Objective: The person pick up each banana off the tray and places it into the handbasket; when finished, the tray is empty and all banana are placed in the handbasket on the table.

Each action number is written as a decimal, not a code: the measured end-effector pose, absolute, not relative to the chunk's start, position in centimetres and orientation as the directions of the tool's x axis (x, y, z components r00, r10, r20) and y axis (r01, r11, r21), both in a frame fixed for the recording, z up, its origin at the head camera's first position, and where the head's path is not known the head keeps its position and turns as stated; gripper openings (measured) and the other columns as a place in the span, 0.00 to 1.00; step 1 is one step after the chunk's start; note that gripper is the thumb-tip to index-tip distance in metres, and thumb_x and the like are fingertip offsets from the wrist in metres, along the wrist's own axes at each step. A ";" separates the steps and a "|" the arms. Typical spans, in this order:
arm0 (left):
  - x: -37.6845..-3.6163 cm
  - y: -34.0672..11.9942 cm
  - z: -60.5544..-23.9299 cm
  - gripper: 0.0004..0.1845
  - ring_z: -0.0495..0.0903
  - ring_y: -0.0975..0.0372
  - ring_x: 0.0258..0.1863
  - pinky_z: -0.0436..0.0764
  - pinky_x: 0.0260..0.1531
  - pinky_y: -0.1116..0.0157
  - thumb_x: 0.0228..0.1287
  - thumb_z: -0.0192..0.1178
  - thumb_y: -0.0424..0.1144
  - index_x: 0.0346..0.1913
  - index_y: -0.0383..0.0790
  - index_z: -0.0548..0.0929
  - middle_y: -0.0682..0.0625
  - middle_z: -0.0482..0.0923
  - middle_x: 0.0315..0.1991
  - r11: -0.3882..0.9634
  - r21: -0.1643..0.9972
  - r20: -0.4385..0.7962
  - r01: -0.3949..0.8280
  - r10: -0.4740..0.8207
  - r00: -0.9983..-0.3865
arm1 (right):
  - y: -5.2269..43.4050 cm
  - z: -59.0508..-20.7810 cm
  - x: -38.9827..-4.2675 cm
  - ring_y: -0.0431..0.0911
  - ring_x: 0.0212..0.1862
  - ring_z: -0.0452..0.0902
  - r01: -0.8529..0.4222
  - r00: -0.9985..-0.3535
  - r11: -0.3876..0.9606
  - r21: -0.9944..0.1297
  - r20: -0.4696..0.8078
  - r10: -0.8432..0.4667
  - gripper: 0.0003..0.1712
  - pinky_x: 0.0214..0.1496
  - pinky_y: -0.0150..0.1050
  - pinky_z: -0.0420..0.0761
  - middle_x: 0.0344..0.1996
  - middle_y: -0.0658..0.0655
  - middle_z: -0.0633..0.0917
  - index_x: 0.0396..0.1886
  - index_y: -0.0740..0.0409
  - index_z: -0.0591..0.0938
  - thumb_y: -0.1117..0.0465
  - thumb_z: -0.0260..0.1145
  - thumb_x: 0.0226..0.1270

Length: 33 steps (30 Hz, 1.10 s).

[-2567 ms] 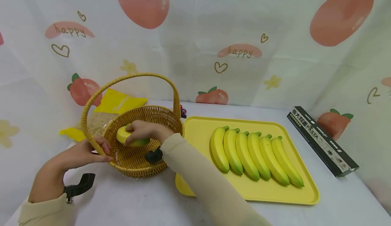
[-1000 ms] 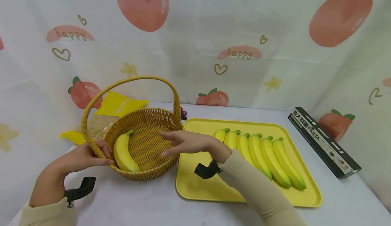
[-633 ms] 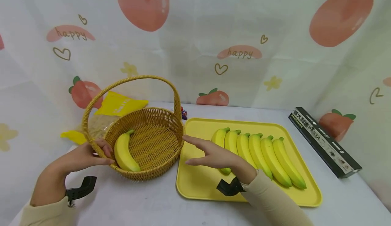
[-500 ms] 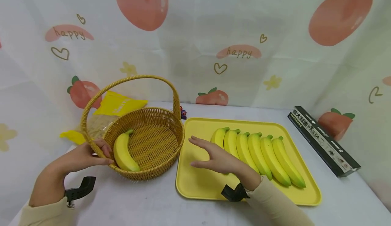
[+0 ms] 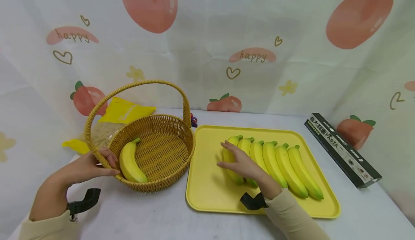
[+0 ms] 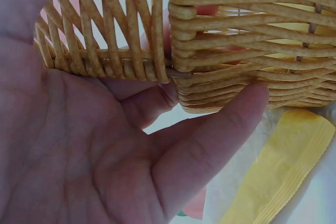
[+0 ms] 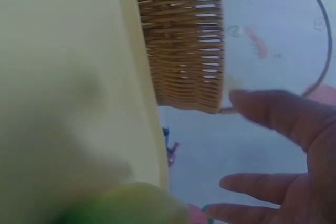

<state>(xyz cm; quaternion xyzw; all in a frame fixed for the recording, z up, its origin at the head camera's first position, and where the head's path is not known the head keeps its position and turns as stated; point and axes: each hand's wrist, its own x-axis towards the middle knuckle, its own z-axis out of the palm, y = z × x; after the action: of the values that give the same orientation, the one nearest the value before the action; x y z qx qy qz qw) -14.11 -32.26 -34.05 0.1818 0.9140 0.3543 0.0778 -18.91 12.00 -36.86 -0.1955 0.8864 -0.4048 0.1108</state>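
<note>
While left hand (image 5: 89, 166) grips wicker basket (image 5: 165, 153), right hand (image 5: 242, 163) hovers, fingers spread, over leftmost banana (image 5: 228, 156) on yellow tray (image 5: 207, 195).

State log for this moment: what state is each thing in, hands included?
Basket: open side up
Basket banana: lying inside, at left
Left hand: gripping basket's left side
Tray: flat, loaded
Right hand: over tray, fingers spread, holding nothing
Tray bananas: six, side by side, some partly hidden
Pasta box: lying right of tray
Bag: behind basket, partly hidden, sealing unclear
Small item: too small to identify
</note>
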 end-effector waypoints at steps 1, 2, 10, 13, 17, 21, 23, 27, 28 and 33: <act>-14.1 -32.3 -34.1 0.06 0.71 0.72 0.34 0.76 0.31 0.71 0.56 0.65 0.36 0.28 0.41 0.77 0.51 0.77 0.35 0.680 0.678 -0.008 0.280 0.388 -0.921 | 11.9 -37.0 -18.9 0.61 0.72 0.49 -0.262 -0.901 0.598 -0.758 -0.030 -0.433 0.41 0.69 0.58 0.55 0.71 0.65 0.55 0.69 0.64 0.60 0.55 0.66 0.61; -14.1 -32.2 -34.1 0.06 0.71 0.72 0.34 0.75 0.30 0.71 0.56 0.65 0.35 0.28 0.41 0.77 0.51 0.77 0.34 0.677 0.680 -0.003 0.283 0.388 -0.922 | 11.7 -37.2 -19.0 0.61 0.72 0.49 -0.266 -0.903 0.598 -0.757 -0.021 -0.428 0.40 0.69 0.58 0.56 0.71 0.66 0.55 0.69 0.64 0.60 0.57 0.66 0.61; -14.0 -32.2 -34.2 0.06 0.71 0.72 0.34 0.75 0.30 0.71 0.55 0.65 0.36 0.28 0.41 0.77 0.52 0.77 0.34 0.689 0.673 -0.001 0.270 0.366 -0.931 | 10.8 -38.1 -19.4 0.65 0.69 0.52 -0.320 -0.930 0.633 -0.705 0.107 -0.351 0.38 0.65 0.59 0.61 0.69 0.70 0.57 0.67 0.69 0.62 0.68 0.66 0.58; -14.0 -32.2 -34.2 0.07 0.71 0.72 0.34 0.75 0.30 0.71 0.55 0.66 0.36 0.28 0.41 0.77 0.52 0.77 0.34 0.691 0.672 -0.002 0.268 0.364 -0.931 | 10.3 -38.2 -19.8 0.65 0.69 0.54 -0.327 -0.934 0.636 -0.699 0.135 -0.331 0.38 0.65 0.59 0.62 0.69 0.71 0.58 0.66 0.71 0.62 0.70 0.65 0.56; -14.0 -32.2 -34.3 0.07 0.71 0.72 0.34 0.74 0.30 0.71 0.55 0.65 0.36 0.28 0.41 0.77 0.53 0.77 0.33 0.686 0.673 0.007 0.278 0.369 -0.929 | 9.7 -38.5 -20.3 0.65 0.68 0.55 -0.322 -0.939 0.645 -0.693 0.150 -0.308 0.36 0.64 0.58 0.63 0.68 0.71 0.60 0.65 0.72 0.63 0.73 0.64 0.55; -14.0 -32.2 -34.3 0.06 0.70 0.72 0.34 0.75 0.30 0.71 0.55 0.65 0.35 0.28 0.41 0.77 0.52 0.77 0.33 0.683 0.673 0.012 0.284 0.374 -0.927 | 9.3 -39.0 -20.5 0.64 0.68 0.55 -0.306 -0.943 0.617 -0.725 0.143 -0.299 0.36 0.62 0.56 0.67 0.68 0.71 0.60 0.65 0.72 0.63 0.75 0.62 0.54; -14.1 -32.2 -34.2 0.06 0.70 0.72 0.34 0.75 0.30 0.71 0.55 0.65 0.35 0.28 0.41 0.77 0.52 0.77 0.33 0.683 0.672 0.011 0.286 0.377 -0.926 | 9.1 -39.2 -20.4 0.63 0.69 0.54 -0.293 -0.945 0.591 -0.751 0.134 -0.298 0.37 0.62 0.55 0.67 0.69 0.70 0.59 0.66 0.72 0.61 0.76 0.61 0.54; -14.1 -32.3 -34.2 0.06 0.70 0.72 0.34 0.75 0.31 0.71 0.56 0.65 0.36 0.29 0.40 0.77 0.52 0.77 0.34 0.685 0.674 -0.009 0.276 0.381 -0.925 | 9.0 -39.8 -20.4 0.63 0.71 0.49 -0.291 -0.944 0.563 -0.774 0.134 -0.303 0.40 0.66 0.56 0.61 0.69 0.72 0.55 0.67 0.75 0.58 0.76 0.61 0.54; -14.1 -32.3 -34.1 0.06 0.70 0.72 0.34 0.75 0.31 0.71 0.56 0.65 0.36 0.29 0.40 0.77 0.52 0.77 0.34 0.686 0.675 -0.014 0.274 0.382 -0.924 | 9.0 -40.0 -20.5 0.63 0.71 0.48 -0.287 -0.945 0.562 -0.775 0.132 -0.301 0.40 0.67 0.56 0.60 0.70 0.72 0.54 0.67 0.75 0.57 0.75 0.61 0.54; -14.2 -32.4 -34.2 0.06 0.71 0.72 0.34 0.75 0.31 0.71 0.56 0.65 0.36 0.29 0.39 0.77 0.51 0.77 0.34 0.679 0.679 -0.009 0.281 0.390 -0.921 | 9.1 -40.5 -20.5 0.62 0.72 0.46 -0.266 -0.948 0.563 -0.782 0.108 -0.298 0.41 0.69 0.55 0.56 0.71 0.70 0.51 0.68 0.74 0.54 0.71 0.63 0.58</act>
<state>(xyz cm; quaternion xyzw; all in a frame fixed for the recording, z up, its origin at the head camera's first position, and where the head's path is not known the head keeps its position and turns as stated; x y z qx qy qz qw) -14.15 -32.35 -34.18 0.1837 0.9129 0.3564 0.0766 -20.55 9.05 -40.48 -0.1597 0.8840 -0.4391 0.0184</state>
